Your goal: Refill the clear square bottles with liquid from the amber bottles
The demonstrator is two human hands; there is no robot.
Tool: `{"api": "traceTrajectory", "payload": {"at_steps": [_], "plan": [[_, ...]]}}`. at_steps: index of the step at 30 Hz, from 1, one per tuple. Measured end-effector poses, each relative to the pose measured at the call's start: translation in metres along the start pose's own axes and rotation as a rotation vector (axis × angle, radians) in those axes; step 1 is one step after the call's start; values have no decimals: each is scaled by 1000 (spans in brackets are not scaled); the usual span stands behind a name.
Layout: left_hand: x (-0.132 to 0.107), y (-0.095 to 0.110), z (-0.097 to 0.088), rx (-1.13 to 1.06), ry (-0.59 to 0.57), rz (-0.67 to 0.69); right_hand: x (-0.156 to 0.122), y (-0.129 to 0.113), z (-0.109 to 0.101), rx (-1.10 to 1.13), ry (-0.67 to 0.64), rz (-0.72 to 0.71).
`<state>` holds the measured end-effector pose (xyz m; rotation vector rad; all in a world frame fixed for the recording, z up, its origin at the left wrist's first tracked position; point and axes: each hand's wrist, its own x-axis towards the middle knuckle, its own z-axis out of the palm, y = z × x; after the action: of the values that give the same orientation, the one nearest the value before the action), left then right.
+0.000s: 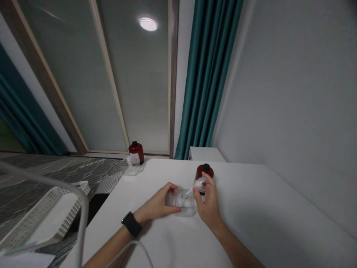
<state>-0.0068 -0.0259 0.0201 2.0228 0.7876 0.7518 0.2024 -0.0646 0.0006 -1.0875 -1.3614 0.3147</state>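
Note:
A small clear plastic box [184, 203] stands on the white table [264, 208]. My left hand [157, 204], with a black watch on its wrist, curls round the box's left side and steadies it. My right hand [208, 203] pinches a small white pump-like piece [196, 185] over the box's right end. A dark red bottle [204, 172] with a black cap stands just behind my right hand.
A second dark red bottle [136, 153] stands at the table's far left corner beside another clear box [133, 170] and small white piece. A white perforated basket [50, 217] sits lower left. Teal curtains [208, 78] hang behind. A white cable [134, 249] lies near the front edge.

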Motion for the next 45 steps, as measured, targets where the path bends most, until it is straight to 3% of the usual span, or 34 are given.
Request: {"api": "traceTrajectory", "payload": {"at_steps": [5,30,35,42,45], "plan": [[-1,-2,0,12,-3,2,1,-2,1,78,34,63],[-2,1,-1,0,-8,-14,6,-12,-1,127,44,77],[-2,2,0,17,1,-14,7,-10,-4,100,-23,80],[-2,1,-1,29,-5,-10,8,-11,-5,72,-3,62],[-1,1,-1,21,-3,-9,12,-13,-7,136,66,57]]}}
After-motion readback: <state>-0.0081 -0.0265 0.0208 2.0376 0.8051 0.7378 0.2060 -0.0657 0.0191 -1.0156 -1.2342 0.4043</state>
